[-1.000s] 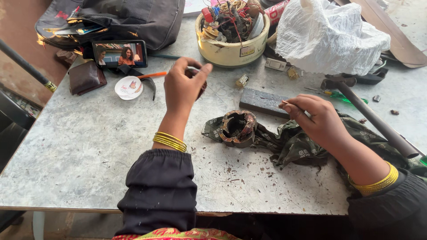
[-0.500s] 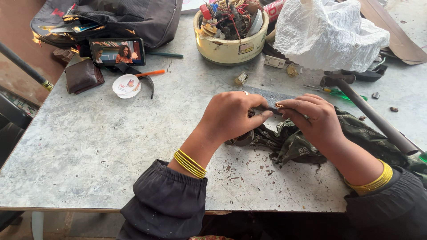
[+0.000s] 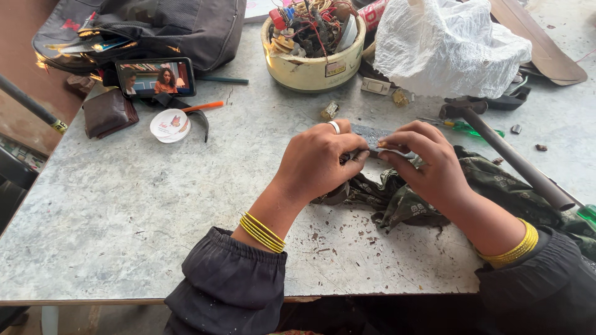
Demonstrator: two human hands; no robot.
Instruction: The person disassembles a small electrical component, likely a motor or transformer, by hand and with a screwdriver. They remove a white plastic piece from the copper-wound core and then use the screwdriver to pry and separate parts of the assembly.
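My left hand (image 3: 316, 162), with a ring and yellow bangles, curls over a round dark part (image 3: 338, 195) that is mostly hidden under it. My right hand (image 3: 429, 162) meets it fingertip to fingertip and pinches something small that I cannot make out. A flat dark grey bar (image 3: 367, 133) lies just behind the fingers. Both hands rest over a crumpled green patterned cloth (image 3: 496, 186) on the grey table (image 3: 124, 211). Dark crumbs are scattered in front of the cloth.
At the back stand a cream bowl (image 3: 313, 71) of wires and parts and a white plastic bag (image 3: 447, 49). To the left are a phone (image 3: 155, 77), a brown wallet (image 3: 108, 113), a white lid (image 3: 169, 125) and a black bag (image 3: 161, 25). A hammer (image 3: 515, 162) and a green-handled screwdriver (image 3: 472, 129) lie to the right.
My left hand came back from the far side of the table and closed over the round dark part. My right hand shifted left from the grey bar to meet it.
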